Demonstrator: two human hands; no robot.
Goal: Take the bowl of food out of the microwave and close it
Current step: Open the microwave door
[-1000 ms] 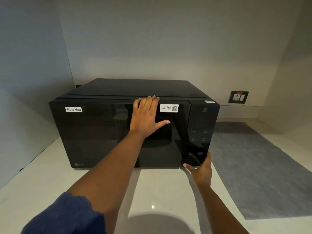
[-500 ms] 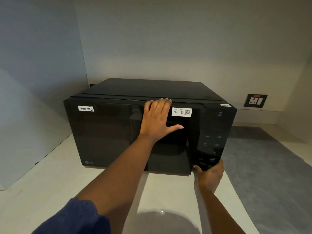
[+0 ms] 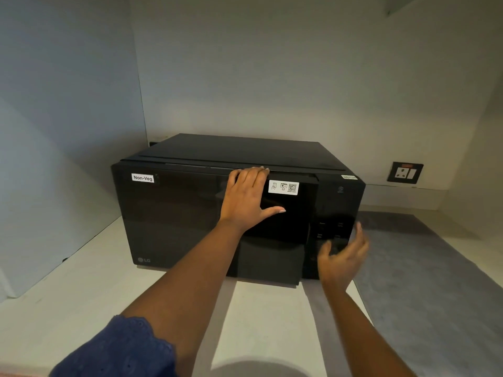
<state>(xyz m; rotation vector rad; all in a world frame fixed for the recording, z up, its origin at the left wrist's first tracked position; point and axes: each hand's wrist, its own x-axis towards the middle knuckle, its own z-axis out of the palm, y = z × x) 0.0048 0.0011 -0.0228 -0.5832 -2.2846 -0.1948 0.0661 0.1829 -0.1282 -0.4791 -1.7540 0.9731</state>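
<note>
- So my right hand (image 3: 343,257) has come up off the bottom corner of the control panel (image 3: 337,210) since a second ago; it's blurry now, fingers spread, holding nothing, just in front of the lower buttons.
- The door (image 3: 217,221) looks popped: its right edge stands a bit proud of the panel.
- Left hand (image 3: 249,198) hasn't budged, flat on the glass, fingertips over the top edge, not gripping anything.
- Bowl's presumably inside the microwave (image 3: 239,151); can't see it through the dark glass.
- Next I'd guess: swing the door open.
</note>
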